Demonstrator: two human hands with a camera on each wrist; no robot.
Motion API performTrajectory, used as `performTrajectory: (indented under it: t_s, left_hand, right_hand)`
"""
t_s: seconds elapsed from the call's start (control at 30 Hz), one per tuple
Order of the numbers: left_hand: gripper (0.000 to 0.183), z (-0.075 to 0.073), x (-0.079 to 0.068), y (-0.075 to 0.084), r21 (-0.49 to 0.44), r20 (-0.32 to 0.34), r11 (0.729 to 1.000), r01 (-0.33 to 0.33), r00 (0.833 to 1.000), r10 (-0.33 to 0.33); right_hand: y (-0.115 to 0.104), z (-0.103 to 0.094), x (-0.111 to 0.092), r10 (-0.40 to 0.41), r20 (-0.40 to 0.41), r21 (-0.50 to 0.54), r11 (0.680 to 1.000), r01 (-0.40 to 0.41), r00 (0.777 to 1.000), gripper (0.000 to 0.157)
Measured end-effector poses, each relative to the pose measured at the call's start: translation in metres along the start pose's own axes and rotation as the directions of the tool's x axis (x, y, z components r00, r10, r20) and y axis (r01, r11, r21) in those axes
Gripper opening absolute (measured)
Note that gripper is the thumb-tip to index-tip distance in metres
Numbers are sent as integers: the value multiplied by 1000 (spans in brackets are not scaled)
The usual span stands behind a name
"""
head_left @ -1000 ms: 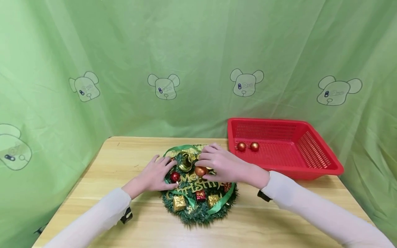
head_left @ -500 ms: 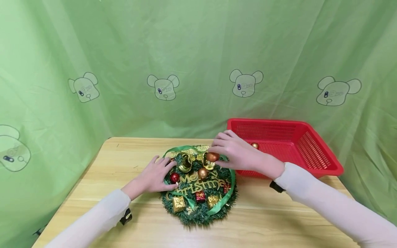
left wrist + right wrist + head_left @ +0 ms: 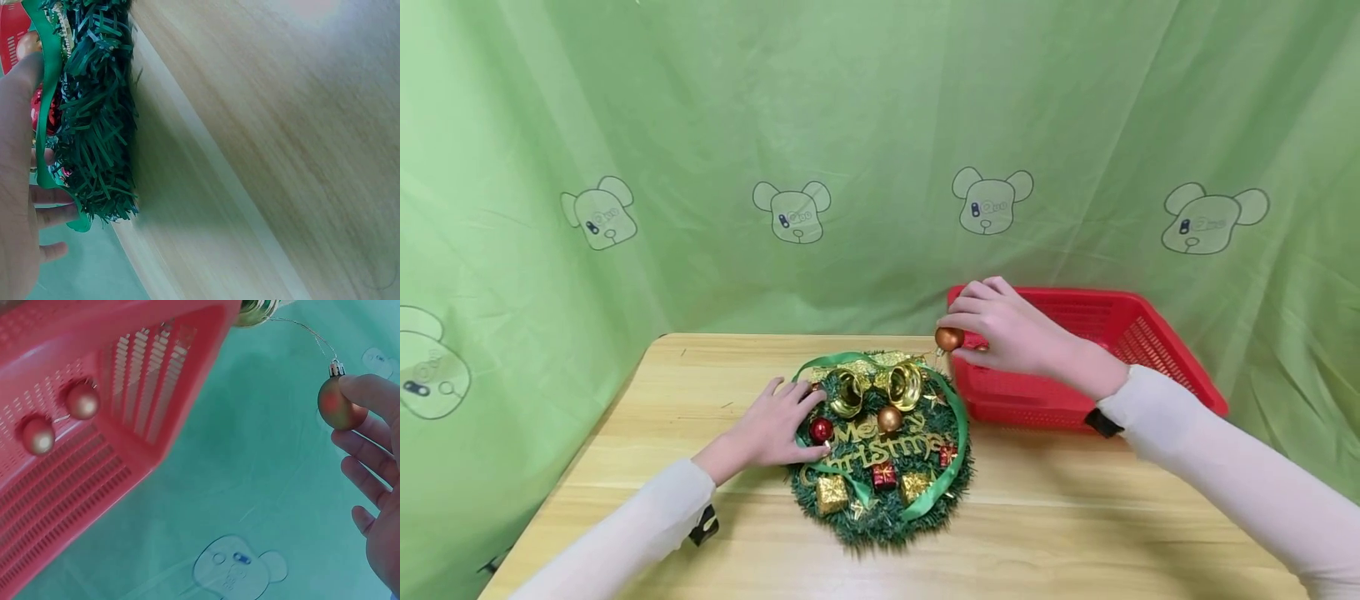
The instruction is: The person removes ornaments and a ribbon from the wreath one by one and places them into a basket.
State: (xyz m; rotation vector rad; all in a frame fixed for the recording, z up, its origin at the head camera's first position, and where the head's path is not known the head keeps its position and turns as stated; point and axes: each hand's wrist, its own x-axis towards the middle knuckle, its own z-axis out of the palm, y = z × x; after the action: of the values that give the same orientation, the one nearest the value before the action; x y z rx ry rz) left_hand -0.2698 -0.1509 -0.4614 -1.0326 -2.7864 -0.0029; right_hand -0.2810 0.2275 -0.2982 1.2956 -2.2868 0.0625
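My right hand (image 3: 1011,333) pinches a matte copper-gold bauble (image 3: 949,338) in the air by the left rim of a red basket (image 3: 1150,392). In the right wrist view, thumb and fingers hold the bauble (image 3: 340,406) just below its silver cap, and a thin cord loops up from it. My left hand (image 3: 775,425) rests with spread fingers on the left side of a green tinsel Christmas wreath (image 3: 887,527). Gold bells (image 3: 904,386), a second copper-gold bauble (image 3: 889,419), a red bauble (image 3: 822,430) and gold "Merry Christmas" lettering decorate the wreath.
Two more copper-gold baubles (image 3: 83,401) lie inside the basket, mostly hidden behind my right hand in the head view. A green ribbon (image 3: 957,467) curls round the wreath. The wooden table (image 3: 715,533) ends against a green curtain (image 3: 880,275) printed with bear heads.
My right hand has carried the bauble up and right, from over the wreath's middle to the basket's left rim. The left hand has stayed on the wreath.
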Motion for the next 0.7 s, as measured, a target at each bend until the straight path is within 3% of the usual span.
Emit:
performTrajectory:
  t_s: [0.7]
  left_hand:
    - [91, 2, 0, 0, 12, -6, 1000, -1, 1000, 1]
  right_hand:
    - [75, 20, -29, 187, 41, -86, 979, -183, 982, 34]
